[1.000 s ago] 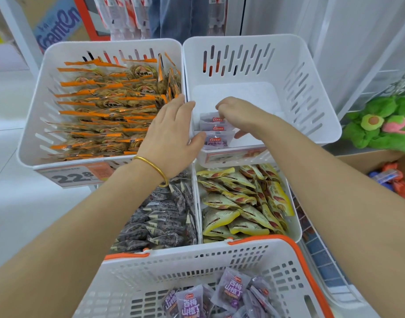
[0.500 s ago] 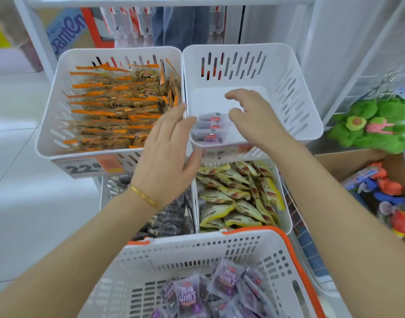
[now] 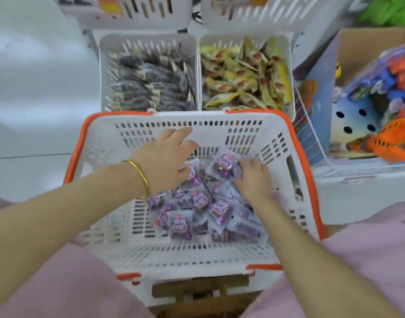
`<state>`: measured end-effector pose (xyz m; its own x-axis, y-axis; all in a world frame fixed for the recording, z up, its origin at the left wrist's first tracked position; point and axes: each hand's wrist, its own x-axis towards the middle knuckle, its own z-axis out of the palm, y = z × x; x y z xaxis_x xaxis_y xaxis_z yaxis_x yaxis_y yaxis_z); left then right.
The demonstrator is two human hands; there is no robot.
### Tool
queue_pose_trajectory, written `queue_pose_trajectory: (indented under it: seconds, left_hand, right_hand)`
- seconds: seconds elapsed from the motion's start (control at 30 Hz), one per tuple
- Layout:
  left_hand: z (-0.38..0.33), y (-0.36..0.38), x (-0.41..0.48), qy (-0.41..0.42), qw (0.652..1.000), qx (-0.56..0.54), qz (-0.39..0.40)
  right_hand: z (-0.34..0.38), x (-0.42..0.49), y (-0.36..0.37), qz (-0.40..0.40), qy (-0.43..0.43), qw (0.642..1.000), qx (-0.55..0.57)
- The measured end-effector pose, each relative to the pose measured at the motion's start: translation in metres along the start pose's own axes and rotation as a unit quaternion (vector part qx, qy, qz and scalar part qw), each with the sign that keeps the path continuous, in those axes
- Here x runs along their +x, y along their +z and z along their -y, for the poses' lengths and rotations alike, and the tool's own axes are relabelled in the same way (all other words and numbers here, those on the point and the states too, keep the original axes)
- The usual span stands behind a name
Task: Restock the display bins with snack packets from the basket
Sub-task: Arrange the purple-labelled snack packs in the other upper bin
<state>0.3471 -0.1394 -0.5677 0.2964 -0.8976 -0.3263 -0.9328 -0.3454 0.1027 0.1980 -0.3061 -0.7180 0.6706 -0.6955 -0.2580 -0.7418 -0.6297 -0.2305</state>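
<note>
The white basket with an orange rim [image 3: 304, 171] sits in front of me and holds several purple snack packets [image 3: 220, 212]. Both my hands reach down into it. My left hand [image 3: 167, 161], with a gold bangle at the wrist, hovers over the left of the pile with fingers spread, its thumb touching a packet [image 3: 193, 177]. My right hand [image 3: 254, 180] lies on the right of the pile, its fingers curled on the edge of a tilted purple packet [image 3: 224, 162].
Beyond the basket stand a white bin of dark packets [image 3: 148, 86] and one of yellow packets [image 3: 242, 76]. The fronts of the upper bins [image 3: 254, 14] show at the top edge. A cardboard box of toys [image 3: 369, 106] is on the right.
My view has dropped from the upper bins to the basket. Both hands left the upper right bin and came down into the basket onto the purple packets.
</note>
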Motion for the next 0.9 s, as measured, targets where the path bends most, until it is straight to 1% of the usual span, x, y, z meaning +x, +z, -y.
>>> queue_pose_trajectory:
  seconds: [0.1, 0.17, 0.23, 0.3, 0.43, 0.5, 0.57, 0.6, 0.67, 0.7, 0.77, 0.83, 0.87, 0.9]
  left_hand:
    - [0.003, 0.008, -0.01, 0.009, 1.0, 0.019, -0.005]
    - [0.006, 0.011, -0.009, 0.008, 1.0, 0.028, 0.005]
    - [0.008, 0.011, -0.003, 0.009, 1.0, 0.023, 0.016]
    - [0.008, 0.011, 0.003, 0.012, 1.0, 0.013, 0.02]
    - [0.006, 0.013, 0.011, 0.011, 1.0, -0.002, 0.014]
    - [0.003, 0.015, 0.013, 0.008, 1.0, -0.008, 0.014]
    - [0.002, 0.017, 0.014, 0.009, 1.0, -0.008, 0.022]
    - [0.002, 0.018, 0.014, 0.009, 1.0, -0.006, 0.027]
    - [0.004, 0.019, 0.016, 0.002, 0.999, -0.013, 0.034]
    - [0.005, 0.018, 0.017, -0.005, 0.999, -0.028, 0.036]
    - [0.007, 0.013, 0.02, -0.02, 0.997, -0.076, 0.024]
    - [0.004, 0.002, 0.022, -0.033, 0.987, -0.157, 0.015]
    - [0.001, -0.003, 0.022, -0.039, 0.974, -0.224, 0.015]
    - [-0.003, -0.01, 0.022, -0.044, 0.951, -0.306, 0.015]
  right_hand:
    - [-0.002, 0.02, 0.004, 0.038, -0.052, 0.988, -0.141]
    - [-0.003, 0.035, 0.003, 0.051, -0.086, 0.974, -0.203]
    - [-0.003, 0.04, 0.008, 0.053, -0.121, 0.964, -0.229]
    - [-0.004, 0.04, 0.015, 0.04, -0.137, 0.96, -0.241]
    - [-0.004, 0.04, 0.02, -0.017, -0.187, 0.934, -0.304]
    - [-0.003, 0.04, 0.013, -0.048, -0.206, 0.927, -0.31]
    - [-0.005, 0.041, 0.011, -0.009, -0.214, 0.923, -0.32]
    - [-0.008, 0.042, 0.012, -0.015, -0.235, 0.915, -0.328]
    - [-0.003, 0.039, -0.003, -0.036, -0.271, 0.912, -0.307]
    - [0.001, 0.038, -0.012, -0.046, -0.275, 0.913, -0.297]
    - [0.009, 0.038, -0.035, -0.006, -0.286, 0.935, -0.21]
    - [0.025, 0.031, -0.07, 0.04, -0.268, 0.959, -0.09]
    - [0.032, 0.026, -0.088, 0.036, -0.269, 0.962, -0.039]
    - [0.04, 0.02, -0.107, 0.024, -0.272, 0.962, 0.001]
